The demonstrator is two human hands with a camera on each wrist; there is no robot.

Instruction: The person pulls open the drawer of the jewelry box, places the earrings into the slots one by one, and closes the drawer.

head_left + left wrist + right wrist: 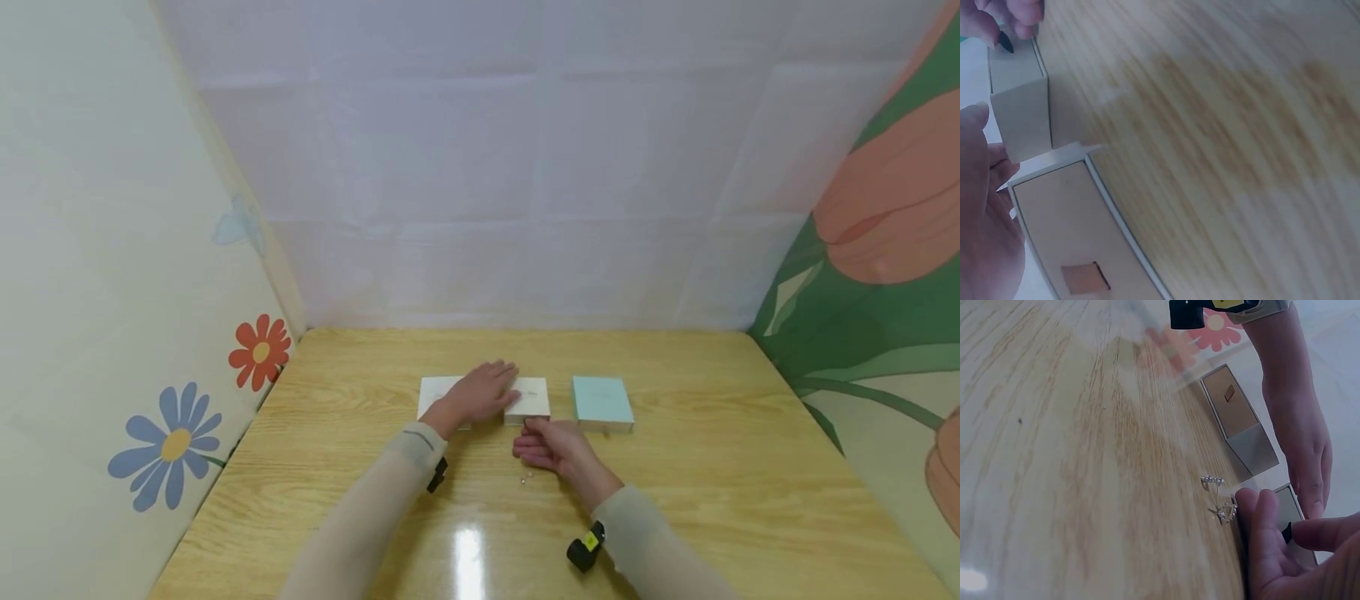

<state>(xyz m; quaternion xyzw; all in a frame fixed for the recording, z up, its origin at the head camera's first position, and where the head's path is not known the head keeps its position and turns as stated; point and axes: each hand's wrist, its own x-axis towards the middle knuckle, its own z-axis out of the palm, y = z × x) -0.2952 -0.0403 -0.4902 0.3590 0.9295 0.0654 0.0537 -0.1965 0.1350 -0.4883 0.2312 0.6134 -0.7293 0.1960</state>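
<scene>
A small white drawer-style box (530,398) stands in the middle of the table. My left hand (478,393) lies with extended fingers at its left and back, the thumb touching it. From the front, my right hand (561,452) pinches a dark pull tab (1287,533) on that box between thumb and finger. Two sparkling stone-set earrings (1218,503) lie on the table just before the box, beside the right hand's curled fingers. The left forearm passes over another white box (435,390), whose front bears a brown tab (1086,278) in the left wrist view.
A light teal box (602,400) stands to the right of the white ones. The wooden table (697,467) reaches back to a white cloth backdrop (480,208). Flower-patterned hangings (176,446) flank its left and right sides.
</scene>
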